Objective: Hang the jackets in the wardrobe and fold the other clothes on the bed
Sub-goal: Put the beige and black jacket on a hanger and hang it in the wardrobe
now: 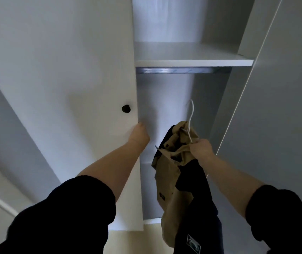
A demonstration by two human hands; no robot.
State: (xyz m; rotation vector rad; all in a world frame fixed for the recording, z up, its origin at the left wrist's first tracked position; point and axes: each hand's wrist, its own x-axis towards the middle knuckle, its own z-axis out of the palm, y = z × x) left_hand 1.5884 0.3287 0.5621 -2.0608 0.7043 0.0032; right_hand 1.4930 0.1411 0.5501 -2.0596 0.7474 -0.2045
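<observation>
Right hand point(201, 149) grips hanger point(191, 112) carrying jacket point(170, 176); rail point(174, 70), running left-right, lies above and farther in. Left hand point(139, 135) holds door point(73, 70) edge.

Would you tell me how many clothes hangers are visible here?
1: a white wire hanger, held with the tan-and-navy clothing in the right hand; others may be hidden inside it.

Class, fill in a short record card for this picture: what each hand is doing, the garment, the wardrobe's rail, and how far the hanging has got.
left hand: at the edge of the wardrobe door, blurred; grip unclear
right hand: grips the white hanger together with the jacket
jacket: tan and navy, hanging down from the hand
rail: metal, just under the shelf
stage: jacket not yet on the rail
</observation>
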